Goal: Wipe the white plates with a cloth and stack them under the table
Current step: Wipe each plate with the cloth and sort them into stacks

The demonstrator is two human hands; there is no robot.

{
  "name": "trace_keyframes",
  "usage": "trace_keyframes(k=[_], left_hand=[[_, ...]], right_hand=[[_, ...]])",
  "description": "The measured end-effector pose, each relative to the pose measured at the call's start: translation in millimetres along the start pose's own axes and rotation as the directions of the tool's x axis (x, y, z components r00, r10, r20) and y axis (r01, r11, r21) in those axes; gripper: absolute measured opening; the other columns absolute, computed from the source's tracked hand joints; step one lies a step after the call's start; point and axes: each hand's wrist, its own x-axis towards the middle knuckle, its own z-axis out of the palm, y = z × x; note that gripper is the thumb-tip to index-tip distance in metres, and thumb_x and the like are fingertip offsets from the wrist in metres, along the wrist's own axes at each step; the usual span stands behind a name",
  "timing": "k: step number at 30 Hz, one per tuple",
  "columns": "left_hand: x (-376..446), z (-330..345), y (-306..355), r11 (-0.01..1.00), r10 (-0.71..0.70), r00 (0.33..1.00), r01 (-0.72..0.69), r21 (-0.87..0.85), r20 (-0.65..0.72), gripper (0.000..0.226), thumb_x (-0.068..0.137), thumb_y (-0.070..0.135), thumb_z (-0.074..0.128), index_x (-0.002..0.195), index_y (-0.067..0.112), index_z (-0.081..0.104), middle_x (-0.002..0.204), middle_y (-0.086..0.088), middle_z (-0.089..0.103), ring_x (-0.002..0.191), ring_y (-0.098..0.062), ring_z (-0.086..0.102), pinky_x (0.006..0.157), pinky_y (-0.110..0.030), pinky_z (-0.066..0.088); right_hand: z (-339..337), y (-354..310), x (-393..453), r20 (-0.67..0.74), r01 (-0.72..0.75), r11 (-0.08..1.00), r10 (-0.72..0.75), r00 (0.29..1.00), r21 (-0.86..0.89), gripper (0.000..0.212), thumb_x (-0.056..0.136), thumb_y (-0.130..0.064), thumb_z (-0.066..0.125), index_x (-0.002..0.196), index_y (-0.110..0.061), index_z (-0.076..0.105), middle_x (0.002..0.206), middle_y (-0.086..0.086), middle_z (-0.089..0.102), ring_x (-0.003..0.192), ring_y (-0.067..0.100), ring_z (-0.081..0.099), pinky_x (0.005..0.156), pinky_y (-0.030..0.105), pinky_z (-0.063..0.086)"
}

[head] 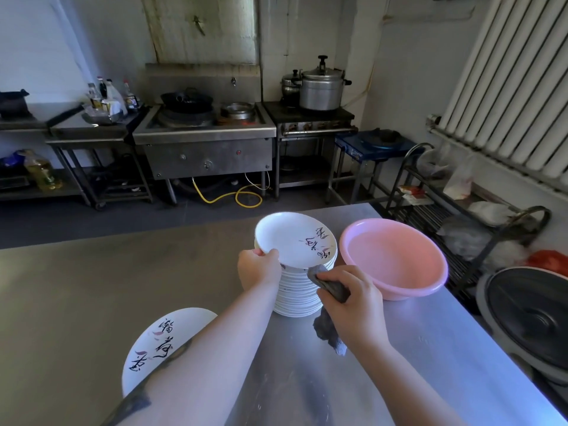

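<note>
Table: a long steel table (pixel 92 287) filled the lower part of the view, its surface dull grey and streaked near the front edge.
Cooker: against the far wall stood a steel cooker (pixel 204 142) with a dark wok (pixel 187 101) on its burner, and a yellow hose (pixel 229 196) coiled on the floor beneath it.
Radiator: a white ribbed radiator (pixel 516 87) ran along the right wall.
Pot: a big metal pot (pixel 321 87) with a black knob sat on a low stove right of the cooker.
Basin: a pink plastic basin (pixel 395 256) sat on the table, just right of the plates.
Stack: a tall stack of plates (pixel 299 298), all white, stood near the middle of the table, between the two hands.
Top plate: the top plate (pixel 292 238), marked with black brush writing, was tilted, its near left edge lifted off the pile.
Lone plate: another plate (pixel 159 345) with the same writing lay flat on the table at the near left, partly hidden by the left forearm.
Left hand: the left hand (pixel 258 267) pinched the lifted rim of the top plate, thumb on top and fingers underneath.
Right hand: the right hand (pixel 353 302) was closed around a grey cloth (pixel 330 309), pressing one end against the near edge of the top plate.
Cloth: its loose end hung down to the table beside the stack.
</note>
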Motion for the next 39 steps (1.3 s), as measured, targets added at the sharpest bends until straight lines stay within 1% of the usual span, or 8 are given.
trace_keyframes(k=[4, 9, 14, 18, 21, 30, 34, 39], left_hand=[[-6, 1, 13, 0.991, -0.003, 1.000, 0.003, -0.131, -0.001, 0.014, 0.090, 0.007, 0.057, 0.103, 0.007, 0.052, 0.099, -0.013, 0.063, 0.060, -0.026, 0.068, 0.055, -0.036, 0.059], [-21, -14, 21, 0.921, -0.109, 0.992, 0.126, -0.368, 0.068, 0.023, 0.088, -0.007, 0.055, 0.106, 0.006, 0.051, 0.107, -0.017, 0.059, 0.081, -0.038, 0.070, 0.043, -0.026, 0.054], [-52, -57, 9, 0.902, -0.006, 0.996, 0.042, -0.430, 0.085, 0.023, 0.087, -0.007, 0.058, 0.108, 0.001, 0.053, 0.102, -0.017, 0.060, 0.079, -0.032, 0.067, 0.050, -0.034, 0.058], [-90, -102, -29, 0.912, -0.007, 0.991, 0.060, -0.407, 0.131, 0.015, 0.087, -0.009, 0.058, 0.099, 0.000, 0.054, 0.087, -0.015, 0.060, 0.057, -0.020, 0.062, 0.045, -0.033, 0.055], [-121, -126, -75, 0.935, -0.061, 0.990, 0.101, -0.340, 0.128, 0.015, 0.086, -0.008, 0.060, 0.095, 0.004, 0.056, 0.084, -0.015, 0.060, 0.054, -0.020, 0.061, 0.041, -0.030, 0.051], [-150, -125, -183, 0.943, -0.228, 0.961, 0.257, -0.213, 0.154, 0.018, 0.085, -0.009, 0.063, 0.090, 0.008, 0.058, 0.098, -0.018, 0.063, 0.084, -0.030, 0.061, 0.042, -0.034, 0.053], [-145, -124, -209, 0.940, -0.255, 0.958, 0.277, -0.200, 0.131, 0.018, 0.086, -0.009, 0.062, 0.090, 0.007, 0.056, 0.097, -0.017, 0.063, 0.082, -0.033, 0.061, 0.042, -0.035, 0.053], [-149, -120, -222, 0.969, -0.208, 0.971, 0.221, -0.111, 0.116, 0.017, 0.087, -0.008, 0.061, 0.092, 0.007, 0.055, 0.092, -0.015, 0.066, 0.074, -0.031, 0.063, 0.048, -0.042, 0.057]], right_hand=[[-5, 2, -1, -0.016, -0.013, 1.000, 0.014, 1.000, 0.021, 0.035, 0.071, 0.001, 0.076, 0.087, -0.030, 0.074, 0.095, -0.016, 0.063, 0.092, 0.007, 0.060, 0.080, 0.016, 0.043], [-11, 1, -9, -0.028, -0.018, 0.999, 0.019, 0.999, 0.036, 0.036, 0.072, -0.001, 0.077, 0.086, -0.033, 0.073, 0.095, -0.015, 0.064, 0.092, 0.005, 0.061, 0.080, 0.014, 0.043], [-38, 4, -28, -0.133, -0.015, 0.999, 0.020, 0.991, 0.044, 0.027, 0.074, -0.006, 0.080, 0.086, -0.028, 0.073, 0.093, -0.015, 0.065, 0.089, 0.003, 0.060, 0.076, 0.005, 0.039], [-61, 21, -60, -0.146, -0.092, 0.991, 0.106, 0.984, 0.100, 0.027, 0.075, -0.008, 0.080, 0.090, -0.029, 0.074, 0.097, -0.014, 0.067, 0.090, 0.008, 0.062, 0.079, 0.026, 0.050], [-61, 42, -89, -0.091, -0.157, 0.983, 0.166, 0.982, 0.095, 0.032, 0.075, -0.003, 0.078, 0.090, -0.030, 0.074, 0.097, -0.012, 0.066, 0.090, 0.010, 0.063, 0.081, 0.034, 0.051], [-29, 77, -144, 0.106, -0.142, 0.990, 0.141, 0.984, -0.004, 0.036, 0.075, -0.002, 0.078, 0.090, -0.035, 0.071, 0.095, -0.015, 0.063, 0.093, -0.003, 0.056, 0.077, 0.004, 0.038], [-26, 86, -152, 0.156, -0.130, 0.989, 0.139, 0.978, -0.068, 0.034, 0.076, -0.006, 0.079, 0.094, -0.034, 0.071, 0.095, -0.020, 0.062, 0.094, 0.000, 0.056, 0.077, 0.006, 0.038], [-22, 88, -154, 0.207, -0.211, 0.976, 0.218, 0.954, -0.057, 0.042, 0.072, -0.008, 0.080, 0.089, -0.043, 0.064, 0.089, -0.020, 0.064, 0.084, 0.006, 0.062, 0.074, 0.023, 0.049]])
